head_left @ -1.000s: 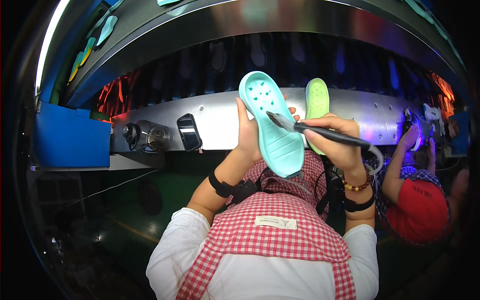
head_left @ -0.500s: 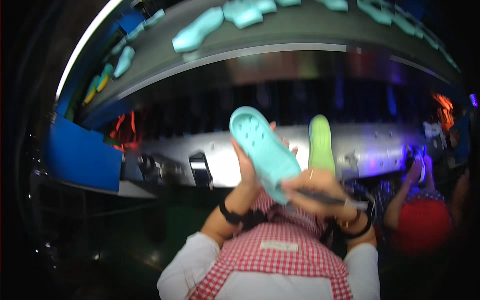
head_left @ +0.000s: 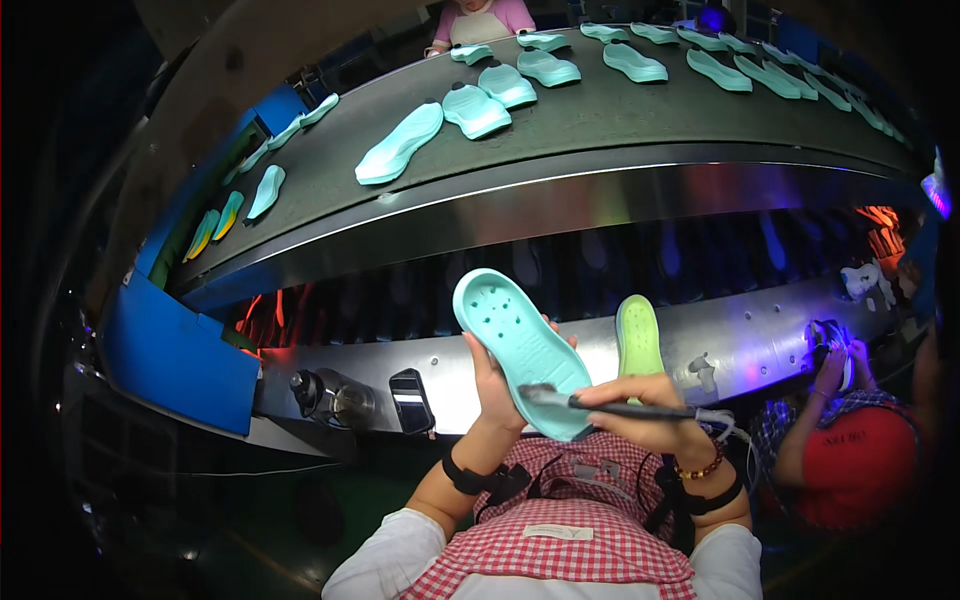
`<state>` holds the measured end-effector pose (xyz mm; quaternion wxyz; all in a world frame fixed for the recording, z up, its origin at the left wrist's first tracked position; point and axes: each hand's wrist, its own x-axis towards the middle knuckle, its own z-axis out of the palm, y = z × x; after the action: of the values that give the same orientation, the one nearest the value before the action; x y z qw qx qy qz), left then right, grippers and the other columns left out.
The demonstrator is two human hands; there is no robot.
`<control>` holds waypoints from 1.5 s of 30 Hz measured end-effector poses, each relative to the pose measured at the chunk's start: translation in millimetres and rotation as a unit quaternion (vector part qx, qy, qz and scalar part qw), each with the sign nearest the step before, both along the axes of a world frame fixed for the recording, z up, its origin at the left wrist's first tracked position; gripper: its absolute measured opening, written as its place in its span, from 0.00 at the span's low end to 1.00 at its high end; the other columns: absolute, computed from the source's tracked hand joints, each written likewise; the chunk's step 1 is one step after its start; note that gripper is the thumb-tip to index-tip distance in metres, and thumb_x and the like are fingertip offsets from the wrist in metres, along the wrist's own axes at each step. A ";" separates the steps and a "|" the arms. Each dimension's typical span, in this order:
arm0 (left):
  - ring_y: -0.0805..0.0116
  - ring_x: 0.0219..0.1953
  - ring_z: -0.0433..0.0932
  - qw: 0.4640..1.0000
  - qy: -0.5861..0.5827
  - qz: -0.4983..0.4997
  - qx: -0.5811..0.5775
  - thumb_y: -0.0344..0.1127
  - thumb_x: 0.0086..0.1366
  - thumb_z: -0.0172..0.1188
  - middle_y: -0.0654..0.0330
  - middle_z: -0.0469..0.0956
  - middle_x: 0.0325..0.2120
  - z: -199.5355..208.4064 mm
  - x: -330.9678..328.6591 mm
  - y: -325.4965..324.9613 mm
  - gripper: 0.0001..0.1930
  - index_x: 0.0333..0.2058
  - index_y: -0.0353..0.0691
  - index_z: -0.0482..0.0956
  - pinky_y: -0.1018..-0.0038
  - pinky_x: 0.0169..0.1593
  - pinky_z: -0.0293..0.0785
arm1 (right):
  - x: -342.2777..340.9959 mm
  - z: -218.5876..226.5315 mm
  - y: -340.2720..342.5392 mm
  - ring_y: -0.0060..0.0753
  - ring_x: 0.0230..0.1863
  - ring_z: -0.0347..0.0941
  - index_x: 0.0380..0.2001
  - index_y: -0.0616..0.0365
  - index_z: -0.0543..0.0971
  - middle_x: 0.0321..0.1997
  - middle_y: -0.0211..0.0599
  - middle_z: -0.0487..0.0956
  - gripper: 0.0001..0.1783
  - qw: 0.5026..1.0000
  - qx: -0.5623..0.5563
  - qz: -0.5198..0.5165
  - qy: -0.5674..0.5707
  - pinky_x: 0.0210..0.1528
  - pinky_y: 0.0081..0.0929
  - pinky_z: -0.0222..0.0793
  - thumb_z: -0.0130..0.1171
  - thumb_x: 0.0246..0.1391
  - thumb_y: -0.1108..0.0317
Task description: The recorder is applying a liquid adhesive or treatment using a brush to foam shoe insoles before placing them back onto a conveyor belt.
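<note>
My left hand (head_left: 491,385) holds a turquoise shoe sole (head_left: 522,345) from its left side and underneath, tilted with its holed inner face toward me. My right hand (head_left: 645,412) is closed round the dark handle of a brush (head_left: 628,406). The grey brush head lies against the lower half of the sole's inner face. A pale tube or cord (head_left: 722,420) shows by the handle's far end; whether it joins the brush I cannot tell. Just beyond my right hand, a lime-green sole (head_left: 638,335) lies on the metal ledge.
Ahead runs a dark conveyor belt (head_left: 560,115) bearing several turquoise soles. A phone (head_left: 411,402) and a dark-lidded clear bottle (head_left: 335,398) are on the metal ledge (head_left: 715,350) at left. Another person in red (head_left: 848,455) works close at right; one in pink (head_left: 480,22) is across the belt.
The head view has shifted, so the belt and ledge appear lower. The brush head, blurred behind my right hand before, now shows on the sole's lower inner face. My left hand keeps its hold.
</note>
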<state>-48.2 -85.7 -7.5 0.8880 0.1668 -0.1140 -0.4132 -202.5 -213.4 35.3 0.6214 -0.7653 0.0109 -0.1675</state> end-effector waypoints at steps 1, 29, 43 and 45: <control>0.57 0.47 0.73 1.000 -0.023 -0.004 -0.006 0.73 0.59 0.31 0.54 0.74 0.42 1.7 -1.6 -0.8 0.44 0.55 0.37 0.63 0.49 0.58 0.62 | -0.9 0.5 -1.5 0.28 0.35 0.79 0.38 0.60 0.81 0.37 0.42 0.82 0.13 0.997 -0.029 0.065 -0.039 0.38 0.21 0.74 0.65 0.45 0.76; 0.51 0.54 0.69 1.000 -0.005 -0.021 -0.020 0.58 0.68 0.27 0.47 0.67 0.53 42.9 -29.4 11.6 0.34 0.60 0.34 0.57 0.55 0.58 0.64 | 5.5 -16.9 14.8 0.31 0.44 0.76 0.38 0.68 0.76 0.41 0.48 0.79 0.10 0.951 0.306 0.007 -0.032 0.48 0.24 0.71 0.57 0.50 0.78; 0.46 0.54 0.69 0.989 -0.105 -0.017 0.105 0.55 0.67 0.35 0.44 0.66 0.55 25.5 0.4 13.9 0.32 0.60 0.36 0.59 0.46 0.57 0.63 | 10.2 11.4 -12.4 0.31 0.38 0.77 0.35 0.63 0.81 0.36 0.43 0.81 0.12 0.995 0.031 0.083 -0.054 0.41 0.23 0.72 0.62 0.43 0.80; 0.46 0.54 0.69 0.989 -0.105 -0.036 0.095 0.55 0.67 0.35 0.44 0.66 0.55 24.2 4.4 14.1 0.32 0.59 0.36 0.60 0.47 0.57 0.63 | 10.3 11.6 -12.4 0.32 0.37 0.78 0.33 0.64 0.81 0.34 0.42 0.81 0.10 0.993 0.010 0.093 -0.071 0.39 0.24 0.73 0.62 0.43 0.79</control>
<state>-43.8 -71.6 16.6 0.8358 0.2885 -0.1727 -0.4340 -192.2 -225.8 46.9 0.6411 -0.7429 -0.1028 -0.1625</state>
